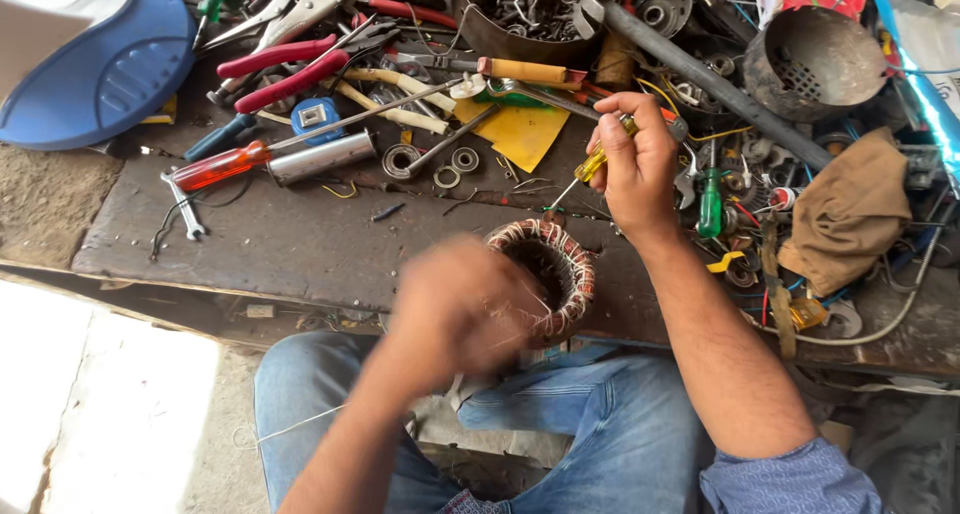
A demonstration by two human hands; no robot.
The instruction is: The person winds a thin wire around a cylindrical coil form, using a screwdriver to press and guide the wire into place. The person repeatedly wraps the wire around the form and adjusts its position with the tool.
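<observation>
A round motor stator [558, 264] wound with copper wire and white thread rests at the near edge of the dark workbench [290, 239], above my lap. My left hand [455, 309] is blurred with motion and sits against the stator's left side; I cannot tell what it grips. My right hand [635, 164] is raised above the stator and closed on a small yellow-handled screwdriver [592, 166], its thin tip pointing down-left toward the bench.
Tools litter the bench: a red-handled screwdriver [222, 164], red pliers [285, 69], a small spanner [183, 206], washers [455, 164], a yellow sheet [520, 134], a metal bowl of parts [530, 14], a brown cloth [850, 209]. A blue and white casing [90, 54] lies far left.
</observation>
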